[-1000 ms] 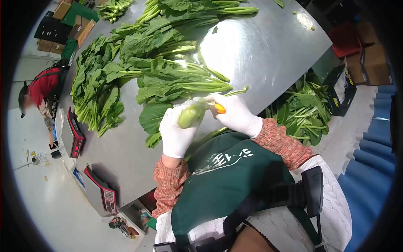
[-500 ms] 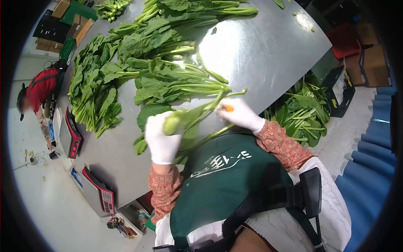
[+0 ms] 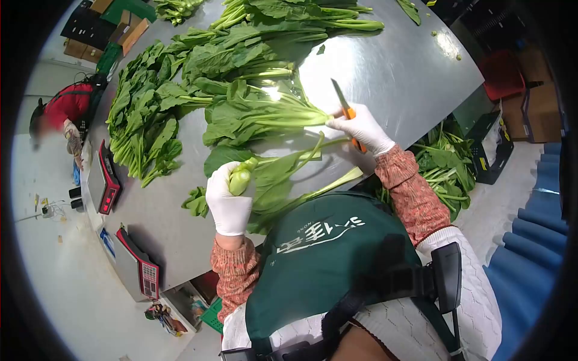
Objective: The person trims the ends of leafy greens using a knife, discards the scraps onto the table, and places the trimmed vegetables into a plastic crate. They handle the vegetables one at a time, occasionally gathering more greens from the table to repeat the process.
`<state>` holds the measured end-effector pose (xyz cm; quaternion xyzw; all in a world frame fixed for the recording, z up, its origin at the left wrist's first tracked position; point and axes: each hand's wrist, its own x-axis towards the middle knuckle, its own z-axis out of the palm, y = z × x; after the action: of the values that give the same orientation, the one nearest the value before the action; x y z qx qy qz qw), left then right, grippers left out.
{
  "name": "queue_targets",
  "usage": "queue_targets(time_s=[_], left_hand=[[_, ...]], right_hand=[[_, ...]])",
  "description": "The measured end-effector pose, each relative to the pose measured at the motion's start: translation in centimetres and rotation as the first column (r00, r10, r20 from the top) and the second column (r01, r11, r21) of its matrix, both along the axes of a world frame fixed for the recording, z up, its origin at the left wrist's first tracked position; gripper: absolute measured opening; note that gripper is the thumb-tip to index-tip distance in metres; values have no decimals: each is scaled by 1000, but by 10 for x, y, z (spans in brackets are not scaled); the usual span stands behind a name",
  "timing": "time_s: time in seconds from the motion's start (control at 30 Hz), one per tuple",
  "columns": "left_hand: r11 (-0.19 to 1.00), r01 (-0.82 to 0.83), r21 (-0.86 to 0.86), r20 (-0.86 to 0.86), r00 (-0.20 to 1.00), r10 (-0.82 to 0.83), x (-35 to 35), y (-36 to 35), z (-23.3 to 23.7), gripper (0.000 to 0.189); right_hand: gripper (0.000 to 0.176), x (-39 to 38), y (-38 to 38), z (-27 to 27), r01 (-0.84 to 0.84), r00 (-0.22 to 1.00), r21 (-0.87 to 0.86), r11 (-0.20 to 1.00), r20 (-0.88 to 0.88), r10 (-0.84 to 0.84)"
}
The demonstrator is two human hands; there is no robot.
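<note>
My left hand [image 3: 229, 201], in a white glove, is closed around a bunch of pale green stalks [image 3: 240, 179] whose cut ends point up. In my gloved right hand [image 3: 362, 128] is an orange-handled knife [image 3: 347, 110], its blade pointing up and away. The fingertips of that hand are at the stem ends of a leafy bunch [image 3: 265, 117] lying on the metal table. Between my hands and near the apron, loose leafy stalks [image 3: 283, 168] lie at the table's front edge.
More leafy greens [image 3: 141, 114] cover the left and far parts of the metal table [image 3: 397, 66]. Two red scales [image 3: 108, 186] stand at the left edge. A person in red [image 3: 67, 108] is beyond them. At the right, greens [image 3: 442, 162] lie below beside a black crate [image 3: 490, 150].
My right hand has moved up and right, and the knife blade now shows. My left hand has shifted slightly, still around the stalks. The view has shifted a little.
</note>
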<state>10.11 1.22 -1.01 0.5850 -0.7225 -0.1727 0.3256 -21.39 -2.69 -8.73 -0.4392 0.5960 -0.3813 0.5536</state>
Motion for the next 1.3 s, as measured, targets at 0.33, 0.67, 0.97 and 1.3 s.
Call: queue_targets(time_s=[0.33, 0.67, 0.97, 1.3], left_hand=[[891, 238, -387, 310, 944, -117, -63, -13, 58, 53], [976, 160, -150, -55, 984, -169, -53, -13, 36, 37], [973, 152, 173, -418, 906, -67, -43, -7, 31, 38], [983, 93, -161, -949, 260, -180, 108, -26, 47, 67]], right_hand=[[28, 40, 15, 109, -71, 979, -304, 950, 159, 124], [29, 54, 30, 71, -100, 988, -638, 763, -153, 2], [32, 62, 30, 37, -301, 875, -440, 846, -480, 61], [27, 34, 26, 27, -126, 983, -161, 979, -152, 102]])
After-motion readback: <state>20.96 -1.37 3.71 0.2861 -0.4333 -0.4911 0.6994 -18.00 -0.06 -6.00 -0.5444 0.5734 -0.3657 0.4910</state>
